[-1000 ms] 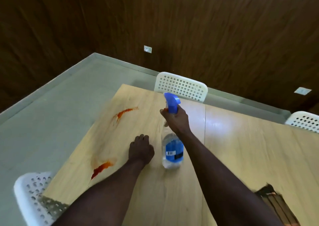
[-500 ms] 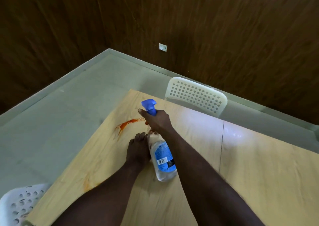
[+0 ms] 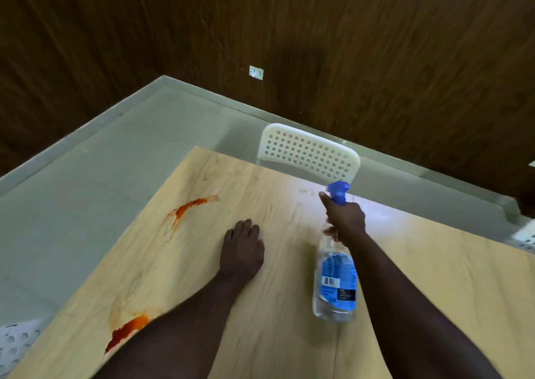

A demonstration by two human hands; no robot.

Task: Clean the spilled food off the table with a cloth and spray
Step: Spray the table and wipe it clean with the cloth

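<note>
My right hand [image 3: 344, 219] grips the neck of a clear spray bottle [image 3: 335, 283] with a blue label and blue trigger head, index finger lying toward the trigger. The bottle hangs tilted just above the light wooden table [image 3: 283, 335]. My left hand [image 3: 241, 252] rests on the table with fingers loosely bent and holds nothing. An orange-red food smear [image 3: 191, 207] lies on the table beyond and left of my left hand. A second, thicker red smear [image 3: 127, 329] sits near the table's left edge, partly hidden by my left forearm. No cloth is in view.
A white perforated chair back [image 3: 308, 152] stands at the table's far edge. Another white chair [image 3: 16, 344] shows at the bottom left and a third [image 3: 525, 235] at the right edge. Grey floor [image 3: 86, 190] surrounds the table, with dark wood walls behind.
My right hand has carried the spray bottle to the right, away from the far smear and from my left hand. My left hand stays on the table. The view has shifted.
</note>
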